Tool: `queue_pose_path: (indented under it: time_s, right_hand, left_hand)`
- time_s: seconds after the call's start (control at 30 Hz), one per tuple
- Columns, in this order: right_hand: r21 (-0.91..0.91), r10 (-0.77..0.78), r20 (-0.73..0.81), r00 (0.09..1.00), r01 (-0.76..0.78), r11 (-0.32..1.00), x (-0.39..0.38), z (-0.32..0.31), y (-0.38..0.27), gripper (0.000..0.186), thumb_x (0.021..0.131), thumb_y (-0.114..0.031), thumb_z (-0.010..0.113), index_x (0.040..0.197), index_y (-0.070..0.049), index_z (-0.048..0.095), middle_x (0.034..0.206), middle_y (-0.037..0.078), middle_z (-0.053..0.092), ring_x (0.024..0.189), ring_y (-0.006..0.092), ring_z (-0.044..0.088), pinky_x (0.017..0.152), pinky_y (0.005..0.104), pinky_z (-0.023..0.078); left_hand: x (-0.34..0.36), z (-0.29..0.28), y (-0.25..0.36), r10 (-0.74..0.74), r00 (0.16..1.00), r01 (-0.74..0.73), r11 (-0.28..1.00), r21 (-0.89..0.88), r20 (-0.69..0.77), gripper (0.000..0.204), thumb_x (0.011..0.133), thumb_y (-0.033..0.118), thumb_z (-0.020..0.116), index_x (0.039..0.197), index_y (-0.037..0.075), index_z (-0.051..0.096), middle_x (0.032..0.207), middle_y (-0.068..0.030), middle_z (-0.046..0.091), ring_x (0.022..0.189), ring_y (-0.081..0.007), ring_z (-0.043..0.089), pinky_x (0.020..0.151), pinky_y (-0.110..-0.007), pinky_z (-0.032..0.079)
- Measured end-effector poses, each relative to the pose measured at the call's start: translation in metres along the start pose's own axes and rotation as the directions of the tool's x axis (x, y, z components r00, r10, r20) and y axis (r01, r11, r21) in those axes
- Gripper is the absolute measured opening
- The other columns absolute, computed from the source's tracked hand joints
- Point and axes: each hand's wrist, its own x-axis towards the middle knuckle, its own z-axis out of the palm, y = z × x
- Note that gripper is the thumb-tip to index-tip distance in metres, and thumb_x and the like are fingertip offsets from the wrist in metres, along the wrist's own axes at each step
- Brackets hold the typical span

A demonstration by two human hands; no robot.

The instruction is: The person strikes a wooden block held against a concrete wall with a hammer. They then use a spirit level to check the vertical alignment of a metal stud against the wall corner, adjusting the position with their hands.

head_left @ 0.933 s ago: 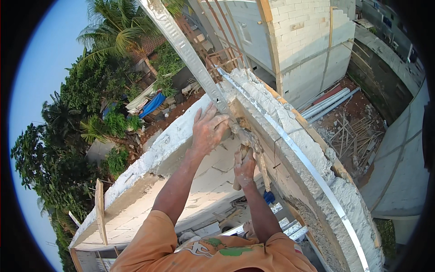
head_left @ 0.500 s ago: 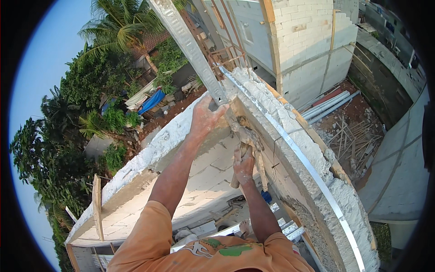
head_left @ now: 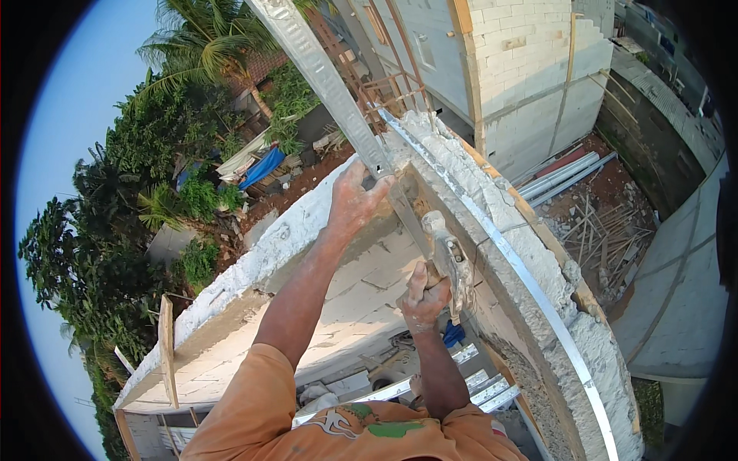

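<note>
High on a rough, mortar-crusted block wall (head_left: pixel 492 192) above a building yard, I see my left hand (head_left: pixel 355 201) clasped around a long metal straightedge (head_left: pixel 323 77) at the wall's corner. My right hand (head_left: pixel 421 298) is fisted on a mortar-caked trowel (head_left: pixel 452 257) held against the wall's inner face.

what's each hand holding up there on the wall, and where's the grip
Left hand grips the long metal straightedge near its lower end; right hand holds a mortar-caked trowel by its handle.

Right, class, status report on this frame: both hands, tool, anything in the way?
Left hand grips the metal rail at the wall corner. Right hand holds a mortar-caked trowel. Nothing between them.
</note>
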Motion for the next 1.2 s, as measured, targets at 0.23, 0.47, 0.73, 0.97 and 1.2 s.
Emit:
queue_pose_path:
  time_s: [0.23, 0.47, 0.73, 0.97, 1.2]
  right_hand:
    - [-0.121, -0.345, -0.254, 0.904, 0.324, 0.938, 0.021, 0.006, 0.004, 0.026, 0.097, -0.019, 0.061, 0.091, 0.006, 0.059, 0.069, 0.017, 0.059, 0.059, 0.0334, 0.057, 0.058, 0.0425, 0.046]
    - [0.154, -0.232, -0.209, 0.95, 0.267, 0.951, 0.006, 0.013, 0.015, 0.03, 0.1, -0.022, 0.059, 0.11, 0.006, 0.052, 0.075, 0.007, 0.059, 0.061, 0.0121, 0.054, 0.057, 0.0285, 0.045]
    - [0.152, -0.254, -0.192, 0.948, 0.284, 0.947, 0.005, 0.002, -0.021, 0.03, 0.099, -0.014, 0.057, 0.073, 0.001, 0.055, 0.059, 0.007, 0.05, 0.051, 0.0202, 0.046, 0.051, 0.0356, 0.038]
    - [-0.101, -0.354, -0.197, 0.914, 0.341, 0.935, 0.02, 0.024, 0.008, 0.027, 0.099, -0.026, 0.059, 0.1, -0.001, 0.052, 0.067, 0.005, 0.053, 0.056, 0.0116, 0.051, 0.055, 0.0278, 0.043]
    - [0.269, -0.283, -0.243, 0.928, 0.345, 0.899, 0.008, -0.001, 0.003, 0.031, 0.101, -0.029, 0.056, 0.1, 0.001, 0.048, 0.068, 0.003, 0.053, 0.054, 0.0114, 0.051, 0.051, 0.0269, 0.044]
  left_hand:
    - [0.0, -0.002, -0.005, -0.009, 1.0, 0.01, 1.0, -0.025, 0.029, 0.041, 0.087, 0.014, 0.072, 0.123, -0.003, 0.06, 0.114, -0.0163, 0.071, 0.107, -0.0222, 0.066, 0.095, -0.036, 0.049]
    - [0.002, 0.0, -0.003, -0.006, 0.999, 0.007, 1.0, -0.021, 0.039, 0.042, 0.088, 0.015, 0.072, 0.123, -0.002, 0.06, 0.115, -0.0158, 0.071, 0.107, -0.0216, 0.066, 0.094, -0.035, 0.049]
    - [-0.001, -0.006, -0.01, -0.011, 0.999, 0.012, 1.0, -0.011, 0.043, 0.041, 0.088, 0.015, 0.073, 0.123, -0.002, 0.06, 0.113, -0.0166, 0.071, 0.105, -0.0213, 0.067, 0.09, -0.036, 0.051]
    - [0.002, 0.003, -0.02, 0.04, 0.998, -0.04, 0.999, 0.002, -0.043, 0.029, 0.082, 0.018, 0.075, 0.099, -0.002, 0.063, 0.092, -0.0204, 0.067, 0.087, -0.0369, 0.065, 0.078, -0.044, 0.051]
    - [0.0, 0.001, -0.022, 0.09, 0.995, -0.088, 0.995, 0.039, -0.052, 0.028, 0.081, 0.019, 0.074, 0.093, -0.002, 0.062, 0.085, -0.0191, 0.063, 0.081, -0.0366, 0.062, 0.073, -0.046, 0.048]
